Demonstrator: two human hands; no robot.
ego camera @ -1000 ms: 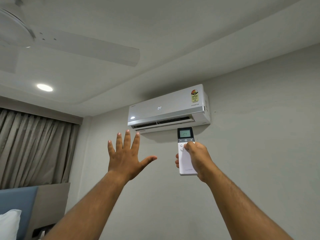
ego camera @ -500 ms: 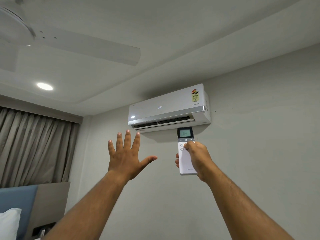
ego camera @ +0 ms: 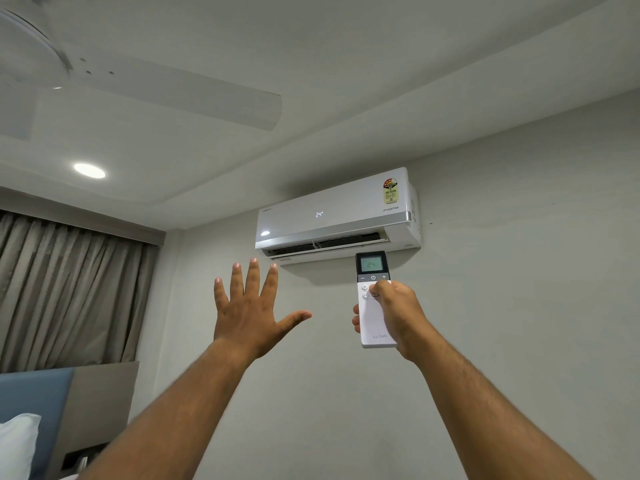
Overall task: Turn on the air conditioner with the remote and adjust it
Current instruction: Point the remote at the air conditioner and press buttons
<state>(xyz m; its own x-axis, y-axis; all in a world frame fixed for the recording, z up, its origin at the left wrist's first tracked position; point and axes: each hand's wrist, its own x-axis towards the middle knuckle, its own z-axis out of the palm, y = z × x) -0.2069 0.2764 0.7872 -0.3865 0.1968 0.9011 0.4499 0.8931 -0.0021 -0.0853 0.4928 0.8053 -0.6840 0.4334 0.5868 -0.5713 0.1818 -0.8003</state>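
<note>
Head view | our right hand (ego camera: 398, 315) grips remote (ego camera: 374, 317), thumb on its buttons | our left hand (ego camera: 251, 308) spread wide, holding nothing | air conditioner (ego camera: 332, 213) displays 24

Both bare arms reach up and forward. The left hand (ego camera: 254, 313) is raised, palm away, fingers spread wide, thumb out sideways. Right hand (ego camera: 398, 317) is curled closed, thumb pressed forward.

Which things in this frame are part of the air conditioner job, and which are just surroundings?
Part of the job:
air conditioner, showing 24
remote, showing 24
right hand, gripping the remote
left hand, open, raised toward the unit

Surroundings:
ceiling fan
ceiling light
curtain
pillow
</note>
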